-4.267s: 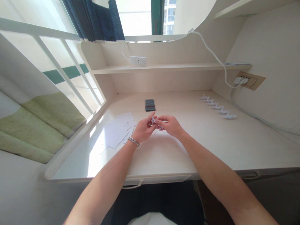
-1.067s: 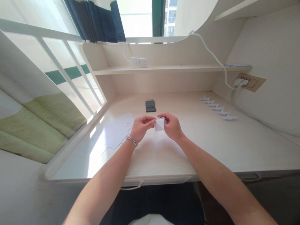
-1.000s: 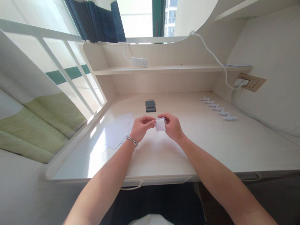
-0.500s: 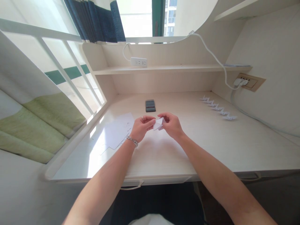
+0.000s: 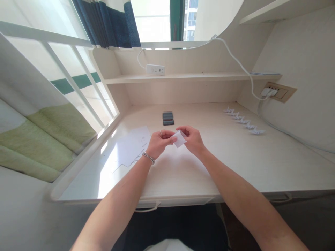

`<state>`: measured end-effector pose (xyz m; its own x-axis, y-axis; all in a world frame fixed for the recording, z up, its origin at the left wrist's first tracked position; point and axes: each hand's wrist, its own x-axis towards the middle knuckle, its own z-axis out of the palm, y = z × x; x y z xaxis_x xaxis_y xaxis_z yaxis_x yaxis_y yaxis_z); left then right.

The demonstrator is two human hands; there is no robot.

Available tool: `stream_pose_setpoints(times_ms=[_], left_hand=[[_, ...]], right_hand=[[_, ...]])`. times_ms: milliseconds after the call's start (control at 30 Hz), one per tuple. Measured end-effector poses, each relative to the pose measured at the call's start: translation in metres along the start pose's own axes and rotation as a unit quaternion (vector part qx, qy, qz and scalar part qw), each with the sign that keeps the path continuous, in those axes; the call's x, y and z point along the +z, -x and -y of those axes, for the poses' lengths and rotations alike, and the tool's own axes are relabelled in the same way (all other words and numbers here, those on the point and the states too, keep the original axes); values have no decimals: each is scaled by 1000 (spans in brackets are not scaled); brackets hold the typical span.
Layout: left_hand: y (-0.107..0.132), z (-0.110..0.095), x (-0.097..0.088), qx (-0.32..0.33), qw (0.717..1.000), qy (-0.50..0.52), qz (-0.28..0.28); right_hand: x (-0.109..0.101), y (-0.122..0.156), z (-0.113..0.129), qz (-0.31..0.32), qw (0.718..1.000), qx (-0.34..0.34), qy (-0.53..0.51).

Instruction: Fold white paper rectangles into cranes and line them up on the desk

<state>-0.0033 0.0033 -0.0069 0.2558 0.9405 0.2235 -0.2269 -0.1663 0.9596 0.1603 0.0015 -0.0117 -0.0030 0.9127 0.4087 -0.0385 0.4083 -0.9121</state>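
A small folded white paper (image 5: 179, 139), roughly diamond-shaped, is held above the desk between my two hands. My left hand (image 5: 159, 142) pinches its left side, the thumb lying over the front. At the right side, my right hand (image 5: 192, 138) has its fingers closed on the paper's edge, and some fingertips are hidden behind it. Several folded white paper cranes (image 5: 243, 121) stand in a slanting row at the right rear of the desk. White paper sheets (image 5: 131, 143) lie to the left of my left hand, with narrow scraps along their edge.
A dark phone-like object (image 5: 168, 118) lies on the desk (image 5: 230, 164) beyond my hands. On the shelf (image 5: 183, 76) sits a white power strip (image 5: 155, 69). A white cable (image 5: 248, 73) hangs down to the wall socket (image 5: 280, 92) at right.
The folded paper has turned and now shows a flatter diamond face toward me. My left hand has shifted slightly right; my right hand has barely moved.
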Motion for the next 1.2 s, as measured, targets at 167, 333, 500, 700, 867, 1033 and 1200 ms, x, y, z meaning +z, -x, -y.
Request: stream_pose_setpoints(times_ms=[167,333,500,700,867,1033,1200], left_hand=[[-2,1,-3,2,998,53,-30],[-6,3,-4,28,994,60,-87],[-6,7,-1,37,996,17,-80],[-3,8,0,68,995,-69,-25],[-4,12,1,74,988,-119,-63],[-4,13,1,88,981,-150,-84],[-2,9,4,95,979,-156,-91]], right_hand=[[-1,0,13,-8,983,82,-164],[0,2,18,20,978,81,-189],[5,1,7,-25,994,35,-100],[1,-2,-3,-71,997,9,-8],[1,0,-1,-71,994,-19,77],[3,2,1,-67,991,-45,110],[2,2,-1,-65,994,-34,86]])
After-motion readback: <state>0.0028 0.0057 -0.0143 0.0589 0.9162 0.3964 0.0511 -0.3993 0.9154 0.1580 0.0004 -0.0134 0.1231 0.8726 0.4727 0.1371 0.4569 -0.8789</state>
